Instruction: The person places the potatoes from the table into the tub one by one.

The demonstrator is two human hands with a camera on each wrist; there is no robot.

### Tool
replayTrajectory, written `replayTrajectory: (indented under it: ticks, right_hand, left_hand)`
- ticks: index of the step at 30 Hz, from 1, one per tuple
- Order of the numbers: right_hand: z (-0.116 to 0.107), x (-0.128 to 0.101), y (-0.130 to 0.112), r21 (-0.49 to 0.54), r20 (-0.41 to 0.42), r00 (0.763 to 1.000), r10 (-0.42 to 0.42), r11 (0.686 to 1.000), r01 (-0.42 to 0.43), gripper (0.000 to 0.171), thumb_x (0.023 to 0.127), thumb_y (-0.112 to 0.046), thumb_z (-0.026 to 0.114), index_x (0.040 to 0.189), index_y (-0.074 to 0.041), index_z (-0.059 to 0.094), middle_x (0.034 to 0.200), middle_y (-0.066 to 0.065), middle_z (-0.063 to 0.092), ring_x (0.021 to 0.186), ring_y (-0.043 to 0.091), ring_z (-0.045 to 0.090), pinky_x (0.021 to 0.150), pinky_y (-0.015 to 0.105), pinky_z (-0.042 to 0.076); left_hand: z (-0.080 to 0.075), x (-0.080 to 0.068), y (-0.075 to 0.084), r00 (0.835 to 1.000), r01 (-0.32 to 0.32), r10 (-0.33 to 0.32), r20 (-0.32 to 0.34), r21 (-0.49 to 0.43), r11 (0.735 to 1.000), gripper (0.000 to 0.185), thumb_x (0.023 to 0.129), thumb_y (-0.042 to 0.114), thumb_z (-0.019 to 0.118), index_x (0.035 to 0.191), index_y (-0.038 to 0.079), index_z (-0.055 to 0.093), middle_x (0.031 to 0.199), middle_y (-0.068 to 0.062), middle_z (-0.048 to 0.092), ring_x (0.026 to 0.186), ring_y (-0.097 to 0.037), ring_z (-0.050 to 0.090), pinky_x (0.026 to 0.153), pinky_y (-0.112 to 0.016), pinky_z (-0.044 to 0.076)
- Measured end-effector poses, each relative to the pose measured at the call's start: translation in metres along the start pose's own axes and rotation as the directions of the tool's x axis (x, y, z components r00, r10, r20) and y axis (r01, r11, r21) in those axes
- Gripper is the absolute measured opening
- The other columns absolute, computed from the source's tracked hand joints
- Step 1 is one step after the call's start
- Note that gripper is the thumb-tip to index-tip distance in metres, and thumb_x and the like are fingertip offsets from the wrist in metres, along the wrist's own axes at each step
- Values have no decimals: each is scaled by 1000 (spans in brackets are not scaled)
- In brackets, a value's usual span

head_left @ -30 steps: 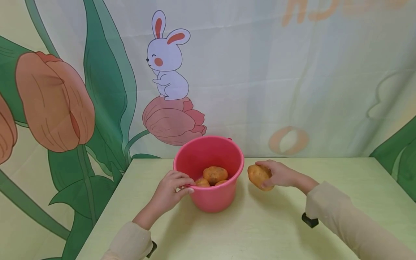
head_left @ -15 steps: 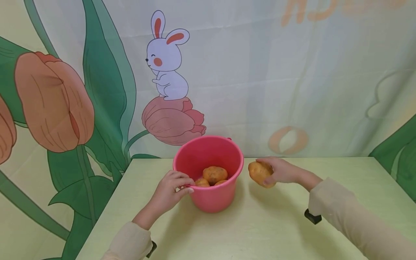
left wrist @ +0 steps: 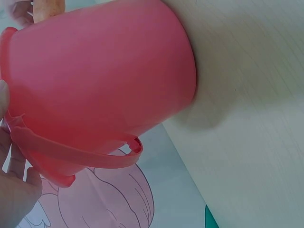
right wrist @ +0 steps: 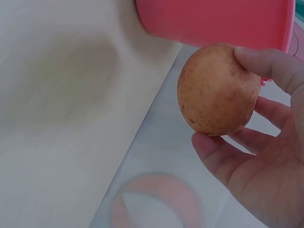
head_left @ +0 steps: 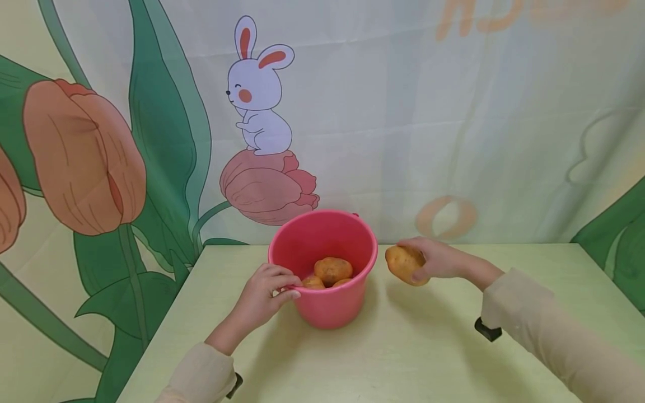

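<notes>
A pink bucket (head_left: 327,305) stands on the pale green table (head_left: 403,352) and holds several potatoes (head_left: 332,270). My left hand (head_left: 267,294) pinches the bucket's near left rim; in the left wrist view the bucket wall (left wrist: 104,80) and its handle (left wrist: 85,156) fill the frame, with fingers (left wrist: 14,190) at the left edge. My right hand (head_left: 435,260) grips a brown potato (head_left: 403,264) just right of the bucket, lifted off the table. In the right wrist view the potato (right wrist: 216,90) sits between thumb and fingers (right wrist: 223,152), close to the bucket (right wrist: 213,21).
A cartoon backdrop with a rabbit (head_left: 259,89) and tulips hangs right behind the table's far edge. The table's left edge (head_left: 166,319) runs diagonally near my left arm. Bare tabletop lies in front of and right of the bucket.
My right hand has lifted the potato slightly up and away from the table, staying just right of the bucket. The left hand and bucket have not moved.
</notes>
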State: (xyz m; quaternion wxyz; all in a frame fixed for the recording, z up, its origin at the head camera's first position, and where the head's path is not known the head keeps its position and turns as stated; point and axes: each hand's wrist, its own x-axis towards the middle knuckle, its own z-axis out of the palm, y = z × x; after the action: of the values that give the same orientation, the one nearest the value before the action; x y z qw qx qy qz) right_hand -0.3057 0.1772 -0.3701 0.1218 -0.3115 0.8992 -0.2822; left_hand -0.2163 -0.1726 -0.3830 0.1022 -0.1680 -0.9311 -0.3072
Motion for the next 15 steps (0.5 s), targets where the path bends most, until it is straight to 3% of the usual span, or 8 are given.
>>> replayTrajectory:
  ticks: [15]
  right_hand:
    - [-9, 0, -8, -18, 30, 999, 25, 1000, -24, 67, 70, -9, 67, 129, 3, 38, 120, 15, 48, 98, 26, 45, 77, 35, 45]
  left_hand:
    - [1, 0, 0, 1000, 25, -25, 2, -7, 1000, 23, 69, 20, 73, 92, 21, 69, 95, 4, 60, 98, -14, 47, 69, -29, 53]
